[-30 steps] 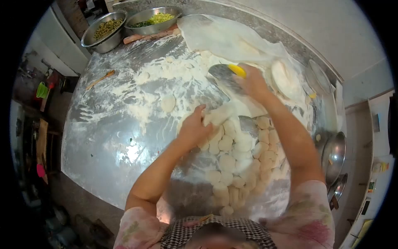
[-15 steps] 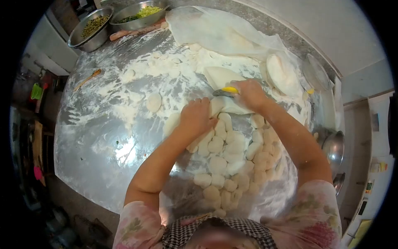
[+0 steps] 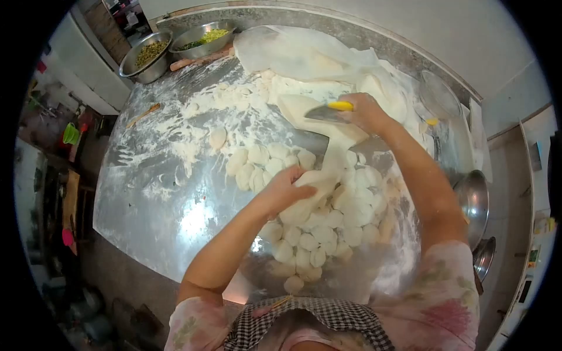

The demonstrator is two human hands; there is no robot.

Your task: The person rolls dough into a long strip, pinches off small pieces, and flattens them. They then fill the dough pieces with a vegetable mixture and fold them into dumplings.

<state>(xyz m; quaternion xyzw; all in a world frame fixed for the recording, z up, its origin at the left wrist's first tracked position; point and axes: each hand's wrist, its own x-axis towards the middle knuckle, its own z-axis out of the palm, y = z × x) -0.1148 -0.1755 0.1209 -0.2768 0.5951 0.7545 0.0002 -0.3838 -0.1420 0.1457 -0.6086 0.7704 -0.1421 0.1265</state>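
My left hand [image 3: 284, 190] grips the end of a long strip of dough [image 3: 309, 198], its fingers wrapped over the edge. The strip stretches up to a larger pale dough piece [image 3: 295, 106] on the floured metal table. In my right hand [image 3: 369, 114] is a knife [image 3: 323, 113] with a yellow handle, its wide blade pointing left above that dough. Several small dough pieces [image 3: 307, 241] lie below and right of my left hand. Another cluster of dough pieces [image 3: 257, 161] sits to its upper left.
A translucent sheet [image 3: 293, 50] covers something at the back. Two metal bowls [image 3: 153, 71] with chopped food stand at the back left, beside a rolling pin [image 3: 202, 59]. A single dough round [image 3: 218, 138] and a thin wooden tool [image 3: 143, 115] lie on the left. Metal bowls [image 3: 473, 199] sit at right.
My left hand has drawn the dough strip down toward me, uncovering the cluster of pieces at left. My right hand with the knife stays over the larger dough piece.
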